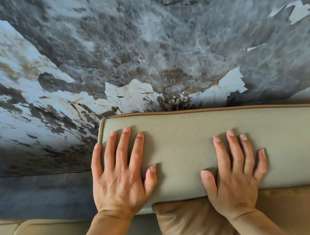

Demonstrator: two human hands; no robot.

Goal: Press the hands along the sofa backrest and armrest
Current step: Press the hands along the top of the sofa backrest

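Wall (159,38) behind the sofa: grey, mottled, paint flaking off in pale patches. Backrest (184,149): pale beige pebbled leather with tan piping, running along the wall, above a tan cushion (194,226). Left hand (119,179) lies flat at its left end, right hand (236,175) beside it; fingers spread, palms down, gripping nothing.

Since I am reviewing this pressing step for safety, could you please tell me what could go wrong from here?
The left hand lies flat at the very end of the backrest, its little finger over the piped edge, so sliding further left could make it slip off. The peeling wall stands right behind, so fingertips pushed past the top might scrape flaking paint. The right hand has its heel at the front edge above the tan cushion, so pressure may roll forward.
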